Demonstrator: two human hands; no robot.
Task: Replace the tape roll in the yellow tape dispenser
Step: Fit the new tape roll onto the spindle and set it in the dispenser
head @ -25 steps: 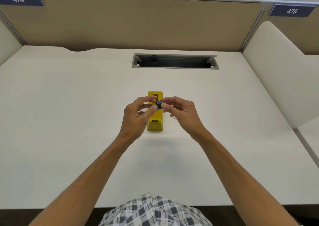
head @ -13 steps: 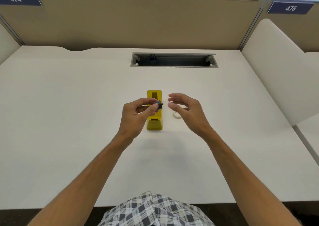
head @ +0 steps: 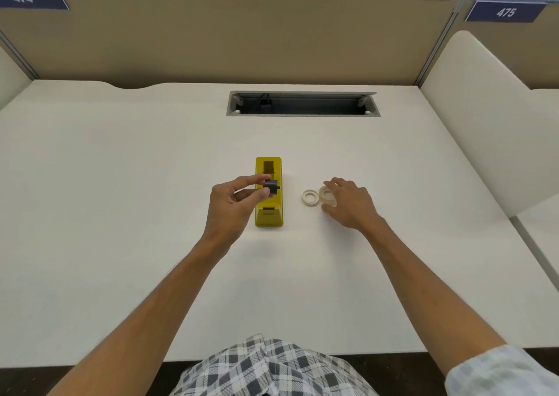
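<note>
Right hand (head: 348,203) has swung away from the dispenser, out to the 2 tape rolls on the table (head: 121,214). Its fingers (head: 331,183) are curled over the tilted roll (head: 326,195), touching it; full grip — can't tell. Flat roll (head: 310,197) lies just beside it, on the dispenser side. Left hand (head: 233,205) hovers over the yellow tape dispenser (head: 269,211), thumb & index pinching the dark spool core (head: 271,187). Dispenser's cradle looks empty, approx mid-table.
</note>
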